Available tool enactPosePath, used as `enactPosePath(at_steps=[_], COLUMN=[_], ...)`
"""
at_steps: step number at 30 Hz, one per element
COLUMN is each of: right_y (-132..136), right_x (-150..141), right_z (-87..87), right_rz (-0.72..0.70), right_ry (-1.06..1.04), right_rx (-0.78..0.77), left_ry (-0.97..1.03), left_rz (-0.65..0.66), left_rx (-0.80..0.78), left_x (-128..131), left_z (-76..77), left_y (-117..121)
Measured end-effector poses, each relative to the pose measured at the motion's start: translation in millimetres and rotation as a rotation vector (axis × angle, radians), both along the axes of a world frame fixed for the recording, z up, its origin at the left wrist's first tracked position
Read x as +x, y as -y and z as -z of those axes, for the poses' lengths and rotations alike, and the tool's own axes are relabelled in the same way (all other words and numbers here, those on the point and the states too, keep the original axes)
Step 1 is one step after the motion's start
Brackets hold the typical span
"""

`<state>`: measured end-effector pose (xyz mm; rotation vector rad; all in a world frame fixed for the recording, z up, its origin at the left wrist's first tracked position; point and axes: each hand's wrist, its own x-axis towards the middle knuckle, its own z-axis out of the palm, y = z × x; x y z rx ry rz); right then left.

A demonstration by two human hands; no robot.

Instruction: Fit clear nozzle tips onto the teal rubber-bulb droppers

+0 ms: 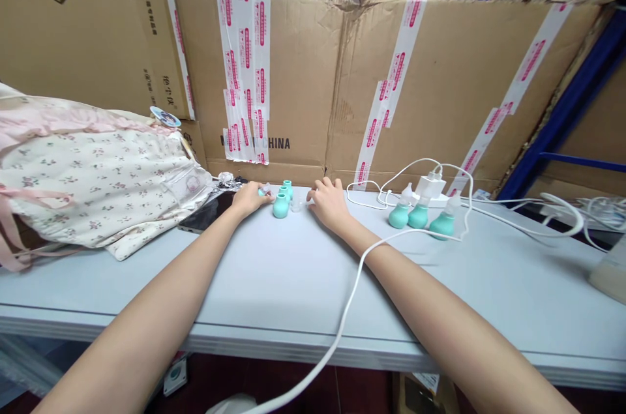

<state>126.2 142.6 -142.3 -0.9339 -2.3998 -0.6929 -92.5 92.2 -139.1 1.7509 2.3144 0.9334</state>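
My left hand (248, 199) is closed at the back of the table, its fingers around a small teal bulb with a clear tip (266, 190), mostly covered by the fingers. Just right of it stand several teal squeeze bulbs with open necks; the nearest teal bulb (280, 206) is upright. Small clear plastic tips (296, 206) lie between my hands. My right hand (328, 203) rests on the table beside them with fingers curled; what they hold, if anything, is hidden. Further right, three teal bulbs with clear tips fitted, one a tipped bulb (443, 225), stand together.
A white cable (359, 270) crosses over my right forearm toward a white charger (430, 187). On the left, a floral cloth bag (98, 173) partly overlaps a dark phone (208, 213). Taped cardboard (303, 81) walls the table's back, and a blue shelf post (562, 107) stands right.
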Motion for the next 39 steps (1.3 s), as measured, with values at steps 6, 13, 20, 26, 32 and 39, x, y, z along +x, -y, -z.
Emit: enactPosePath(at_steps=[6,13,20,26,32,39], right_y=[7,11,13,14,24,36], right_x=[3,4,5,6,7,9], right_z=[-8.5,-12.0,-14.6,-14.9,-29.7,-59.6], right_rz=[0.010,-0.009,0.004,0.004,-0.063,-0.357], right_ry=[-0.030,-0.058,-0.038,-0.029,-0.210,-0.395], right_rx=[0.005,0.052,0.056,0.071,0.118,-0.115], left_ry=[-0.081,-0.096,-0.130,-0.148,0.142,0.315], left_rz=[-0.056,-0.073,-0.040,-0.067,-0.109,0.511], left_rx=[0.032,0.035,0.041,0.060,0.383,0.282], left_x=[2,5,4,4,10,56], left_z=[2.2,1.5,4.4,2.3,-26.0,-43.4], left_y=[-3,-1,-4,0,10,25])
